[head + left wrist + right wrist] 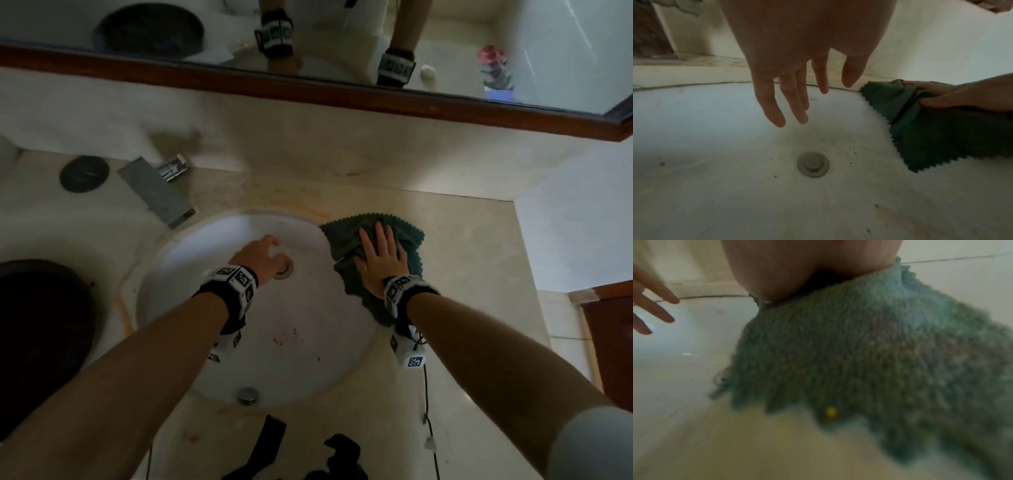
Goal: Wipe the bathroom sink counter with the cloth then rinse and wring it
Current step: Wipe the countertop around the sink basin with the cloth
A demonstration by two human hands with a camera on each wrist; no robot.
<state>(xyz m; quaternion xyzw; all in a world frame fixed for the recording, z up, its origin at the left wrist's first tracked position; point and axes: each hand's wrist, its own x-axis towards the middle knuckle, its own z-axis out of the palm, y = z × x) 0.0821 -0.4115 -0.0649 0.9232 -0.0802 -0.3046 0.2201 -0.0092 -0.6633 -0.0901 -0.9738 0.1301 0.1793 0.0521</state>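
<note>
On the counter: your beige stone counter (462, 246) runs around the basin, with a mirror (342, 41) on the far wall.
Sink: the white sink (212, 260) sits in the middle, its drain (813, 164) low in the bowl.
Faucet: a flat metal faucet (154, 192) stands at the far left of the basin.
Cloth: the green cloth (407, 236) lies on the counter just right of the sink, its zigzag edge overhanging the rim.
Right hand: your right hand (380, 260) presses flat on the cloth, fingers straight.
Left hand: your left hand (260, 255) hangs over the bowl, fingers loose, grasping nothing.
</note>
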